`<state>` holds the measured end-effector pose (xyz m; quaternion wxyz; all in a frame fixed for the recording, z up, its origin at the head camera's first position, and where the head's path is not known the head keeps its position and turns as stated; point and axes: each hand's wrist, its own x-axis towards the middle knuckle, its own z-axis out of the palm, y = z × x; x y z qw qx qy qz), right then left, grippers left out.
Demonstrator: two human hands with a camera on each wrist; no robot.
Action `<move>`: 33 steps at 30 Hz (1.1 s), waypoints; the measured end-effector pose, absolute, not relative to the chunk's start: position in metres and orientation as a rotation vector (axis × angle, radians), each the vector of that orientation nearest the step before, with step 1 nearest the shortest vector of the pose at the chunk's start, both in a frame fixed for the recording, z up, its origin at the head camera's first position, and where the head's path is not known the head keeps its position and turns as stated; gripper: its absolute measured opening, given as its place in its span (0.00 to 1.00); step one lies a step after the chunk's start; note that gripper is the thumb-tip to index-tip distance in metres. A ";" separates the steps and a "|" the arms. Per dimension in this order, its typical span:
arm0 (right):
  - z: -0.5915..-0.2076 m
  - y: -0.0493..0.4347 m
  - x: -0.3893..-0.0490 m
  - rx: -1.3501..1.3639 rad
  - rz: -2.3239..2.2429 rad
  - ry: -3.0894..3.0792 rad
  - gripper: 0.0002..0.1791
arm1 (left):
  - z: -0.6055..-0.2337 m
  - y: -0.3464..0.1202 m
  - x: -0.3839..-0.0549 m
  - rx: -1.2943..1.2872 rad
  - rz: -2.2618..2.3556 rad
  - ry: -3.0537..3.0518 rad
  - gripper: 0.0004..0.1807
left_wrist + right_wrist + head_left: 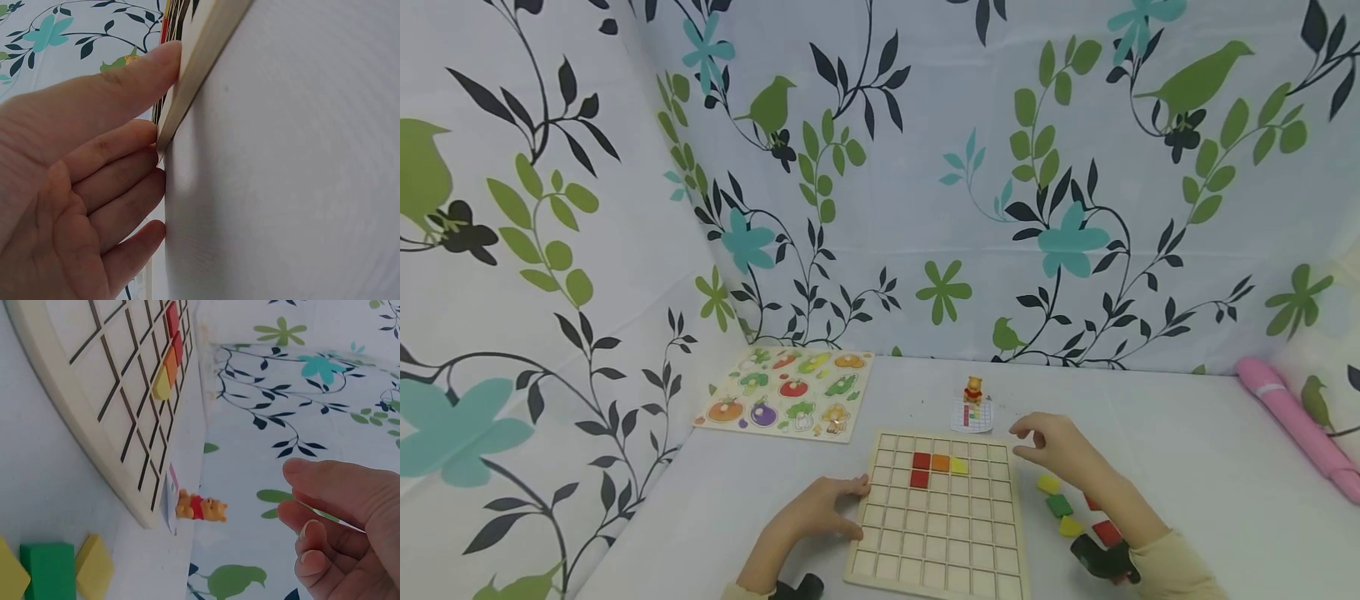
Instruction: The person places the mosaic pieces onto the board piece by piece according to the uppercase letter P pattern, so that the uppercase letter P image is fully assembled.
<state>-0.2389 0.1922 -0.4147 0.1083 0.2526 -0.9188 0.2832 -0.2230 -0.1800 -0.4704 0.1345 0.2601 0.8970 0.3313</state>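
Observation:
A wooden grid board (pixel 958 527) lies on the table. In its upper cells sit two red tiles (pixel 919 479), an orange tile (pixel 941 463) and a yellow tile (pixel 958 466). My left hand (pixel 817 510) touches the board's left edge, thumb and fingers spread apart along it; the left wrist view has the thumb (pixel 134 84) against the edge. Past the upper right edge of the board hovers my right hand (pixel 1060 446), its fingers bent loosely. Nothing shows between that thumb (pixel 306 472) and the fingers in the right wrist view.
Loose yellow, green (pixel 1059 505) and red blocks (pixel 1107 533) lie right of the board, partly under the right forearm. Behind it, a small bear figure (pixel 973 389) stands on a grid card (pixel 972 419). A vegetable puzzle (pixel 793 388) lies back left, a pink roll (pixel 1292 425) far right.

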 end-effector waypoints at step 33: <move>-0.447 0.259 -0.204 0.366 0.872 -2.809 0.14 | -0.472 -0.177 -0.224 0.701 0.925 2.620 0.37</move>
